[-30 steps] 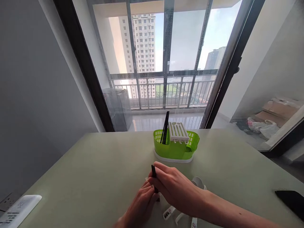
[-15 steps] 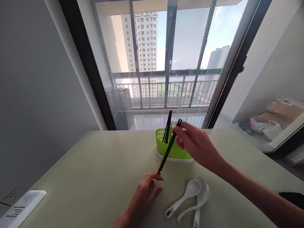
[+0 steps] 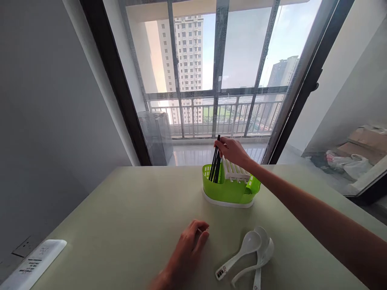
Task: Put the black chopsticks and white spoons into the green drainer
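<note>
Our right hand [image 3: 232,151] pinches chopsticks [image 3: 217,169] in the caddy [image 3: 226,194] near the far edge of the table [image 3: 145,209]; a sideways push could tip it. Our left hand [image 3: 190,243] curls, contents unclear.

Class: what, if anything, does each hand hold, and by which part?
Right hand: black chopsticks, by their upper ends. Left hand: cannot tell whether it holds anything.

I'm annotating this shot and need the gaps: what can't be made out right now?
All in the head view:
- Lower ends of the black chopsticks: hidden by the front wall of the green utensil caddy.
- Handle end of one white spoon: cut off by the bottom edge.
- What, if anything, the left hand holds: hidden by its curled fingers.
</note>
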The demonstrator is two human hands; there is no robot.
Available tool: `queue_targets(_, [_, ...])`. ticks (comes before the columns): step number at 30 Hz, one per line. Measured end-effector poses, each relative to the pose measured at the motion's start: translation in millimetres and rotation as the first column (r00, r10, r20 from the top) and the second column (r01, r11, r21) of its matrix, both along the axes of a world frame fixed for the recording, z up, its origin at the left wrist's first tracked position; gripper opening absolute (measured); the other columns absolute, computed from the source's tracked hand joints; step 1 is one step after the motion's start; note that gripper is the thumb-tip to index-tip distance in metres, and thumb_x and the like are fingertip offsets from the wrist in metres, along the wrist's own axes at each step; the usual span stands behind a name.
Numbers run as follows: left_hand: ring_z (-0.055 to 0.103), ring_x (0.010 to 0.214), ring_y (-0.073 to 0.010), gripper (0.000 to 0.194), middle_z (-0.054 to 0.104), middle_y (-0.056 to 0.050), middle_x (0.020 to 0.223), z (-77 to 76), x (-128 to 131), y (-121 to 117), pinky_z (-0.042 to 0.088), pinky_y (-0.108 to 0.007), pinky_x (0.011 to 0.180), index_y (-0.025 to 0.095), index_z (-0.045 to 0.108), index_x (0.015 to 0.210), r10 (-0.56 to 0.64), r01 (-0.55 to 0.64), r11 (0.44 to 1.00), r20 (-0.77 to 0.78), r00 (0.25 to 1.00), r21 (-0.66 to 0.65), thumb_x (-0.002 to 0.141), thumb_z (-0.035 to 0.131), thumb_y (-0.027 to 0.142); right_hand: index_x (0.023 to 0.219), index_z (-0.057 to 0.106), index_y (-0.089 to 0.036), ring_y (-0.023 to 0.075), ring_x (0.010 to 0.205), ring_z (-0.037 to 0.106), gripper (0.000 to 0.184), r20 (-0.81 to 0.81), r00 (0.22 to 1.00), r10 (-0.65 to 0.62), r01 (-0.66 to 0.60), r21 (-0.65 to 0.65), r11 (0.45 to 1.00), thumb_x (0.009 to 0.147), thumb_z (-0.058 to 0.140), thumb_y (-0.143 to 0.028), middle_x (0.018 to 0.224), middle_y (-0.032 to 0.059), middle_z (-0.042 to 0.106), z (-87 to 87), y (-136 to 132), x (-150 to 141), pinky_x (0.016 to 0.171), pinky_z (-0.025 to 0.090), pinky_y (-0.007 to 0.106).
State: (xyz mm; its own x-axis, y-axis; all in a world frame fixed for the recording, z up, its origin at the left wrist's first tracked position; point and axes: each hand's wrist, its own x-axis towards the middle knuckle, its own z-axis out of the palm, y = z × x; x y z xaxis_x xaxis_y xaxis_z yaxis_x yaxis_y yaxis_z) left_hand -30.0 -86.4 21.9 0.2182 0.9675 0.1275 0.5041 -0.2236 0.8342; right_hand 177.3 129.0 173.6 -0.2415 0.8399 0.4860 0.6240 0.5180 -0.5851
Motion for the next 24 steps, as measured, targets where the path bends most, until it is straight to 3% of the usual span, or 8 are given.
queue_targets(4, [0.065, 0.098, -0.0203, 0.030, 0.070, -0.008, 0.107, 0.0, 0, -1, 0.050, -0.033, 0.091, 0.021, 0.065, 0.107, -0.009, 0.009, 1.000, -0.006, 1.000, 0.014, 0.103, 0.044, 0.042, 0.080, 0.065, -0.017, 0.0158, 0.056, 0.062, 0.029, 0.052, 0.999, -0.008, 0.008, 0.003, 1.000, 0.100, 0.050, -0.031, 0.055, 0.0012, 0.065, -10.5, 13, -8, 0.060, 0.039, 0.026])
queue_targets(6, [0.065, 0.098, -0.0203, 0.030, 0.070, -0.007, 0.108, 0.4, 0, -1, 0.050, -0.033, 0.092, 0.021, 0.066, 0.107, -0.014, 0.014, 1.000, -0.006, 1.000, 0.012, 0.104, 0.044, 0.041, 0.088, 0.067, -0.015, 0.0170, 0.061, 0.063, 0.024, 0.056, 0.998, -0.037, 0.035, 0.030, 0.999, 0.099, 0.052, -0.031, 0.064, 0.0037, 0.070, -10.4, 13, -8, 0.063, 0.040, 0.027])
queue_targets(9, [0.065, 0.099, -0.0202, 0.030, 0.070, -0.007, 0.108, 1.1, 0, -1, 0.050, -0.033, 0.093, 0.021, 0.066, 0.107, -0.017, 0.017, 1.000, -0.014, 1.000, 0.012, 0.104, 0.043, 0.040, 0.118, 0.061, -0.012, 0.0193, 0.073, 0.066, 0.029, 0.014, 0.994, -0.111, 0.109, 0.104, 0.989, 0.098, 0.054, -0.032, 0.086, 0.0081, 0.075, -1.2, 5, -6, 0.066, 0.041, 0.028])
queue_targets(12, [0.066, 0.099, -0.0202, 0.030, 0.070, -0.007, 0.107, 1.3, -1, -1, 0.051, -0.033, 0.093, 0.021, 0.067, 0.106, -0.021, 0.021, 0.999, -0.015, 1.000, 0.028, 0.104, 0.044, 0.040, 0.125, 0.056, -0.015, 0.0182, 0.071, 0.064, 0.033, -0.044, 0.993, -0.111, 0.118, 0.213, 0.970, 0.099, 0.054, -0.036, 0.093, 0.0077, 0.074, 16.4, -20, -2, 0.063, 0.042, 0.028])
queue_targets(14, [0.066, 0.097, -0.0203, 0.030, 0.070, -0.007, 0.106, 0.9, -1, 0, 0.051, -0.032, 0.091, 0.021, 0.068, 0.106, -0.019, 0.019, 0.999, -0.014, 1.000, 0.039, 0.103, 0.045, 0.040, 0.117, 0.060, -0.018, 0.0154, 0.066, 0.062, 0.026, -0.015, 1.000, -0.014, 0.018, 0.262, 0.965, 0.101, 0.051, -0.037, 0.090, 0.0051, 0.073, 27.4, -45, 0, 0.062, 0.042, 0.026])
queue_targets(17, [0.066, 0.096, -0.0200, 0.027, 0.070, -0.006, 0.105, -0.2, 0, 0, 0.051, -0.032, 0.090, 0.021, 0.067, 0.104, -0.017, 0.019, 0.998, -0.023, 1.000, 0.054, 0.103, 0.046, 0.038, 0.106, 0.064, -0.022, 0.0129, 0.063, 0.061, 0.023, 0.198, 0.954, 0.223, -0.264, 0.215, 0.940, 0.103, 0.047, -0.037, 0.081, 0.0013, 0.071, 31.0, -90, 8, 0.060, 0.040, 0.024])
queue_targets(20, [0.065, 0.097, -0.0192, 0.019, 0.069, -0.005, 0.103, -1.1, 1, -1, 0.050, -0.032, 0.091, 0.021, 0.066, 0.101, -0.038, 0.043, 0.997, -0.058, 0.998, 0.071, 0.101, 0.050, 0.032, 0.097, 0.068, -0.024, 0.0117, 0.061, 0.058, 0.025, 0.409, 0.810, 0.420, -0.478, 0.046, 0.877, 0.104, 0.047, -0.034, 0.083, 0.0012, 0.072, 13.5, -129, 23, 0.059, 0.035, 0.025])
queue_targets(24, [0.061, 0.102, -0.0223, 0.014, 0.067, -0.005, 0.104, 0.1, 5, -6, 0.048, -0.035, 0.094, 0.022, 0.065, 0.096, -0.109, 0.134, 0.984, -0.199, 0.974, 0.118, 0.088, 0.070, 0.033, 0.081, 0.068, -0.023, 0.0123, 0.057, 0.056, 0.034, 0.451, 0.763, 0.462, -0.465, -0.112, 0.878, 0.104, 0.046, -0.037, 0.073, 0.0023, 0.068, -26.4, -157, 57, 0.058, 0.034, 0.027])
